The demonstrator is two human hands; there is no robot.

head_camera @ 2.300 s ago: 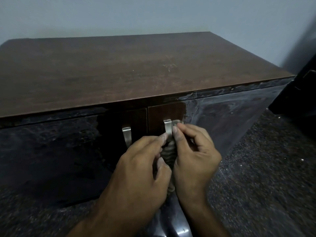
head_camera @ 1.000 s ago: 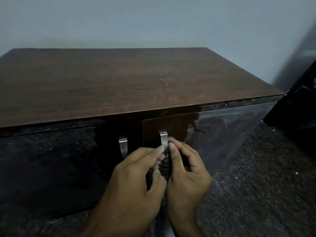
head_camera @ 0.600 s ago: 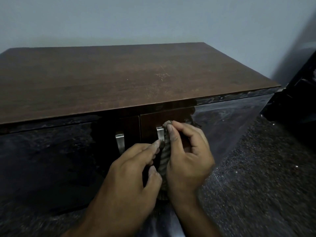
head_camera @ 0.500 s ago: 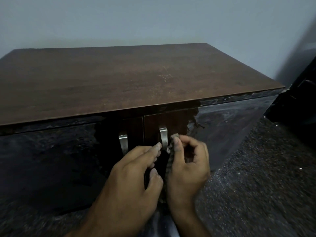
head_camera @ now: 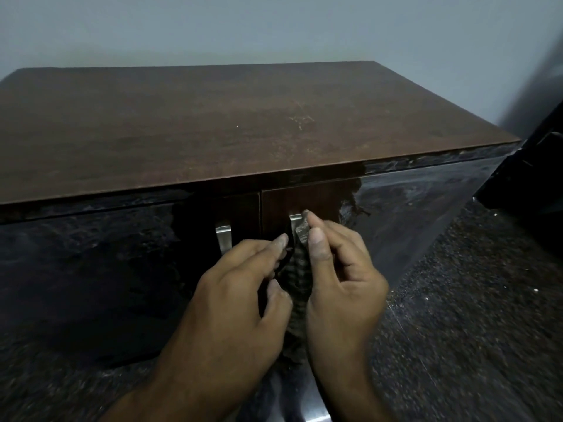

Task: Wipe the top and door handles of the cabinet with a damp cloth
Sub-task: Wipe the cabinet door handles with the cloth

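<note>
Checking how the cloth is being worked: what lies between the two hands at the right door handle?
In the head view, the striped cloth hangs between the left hand and right hand, draped over the right door handle.

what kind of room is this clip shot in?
Probably a room in a home or small office, though I can't tell which. Cues: a low wood-top cabinet with two doors and metal handles, set against a plain painted wall, on a dark speckled stone-like floor.
</note>
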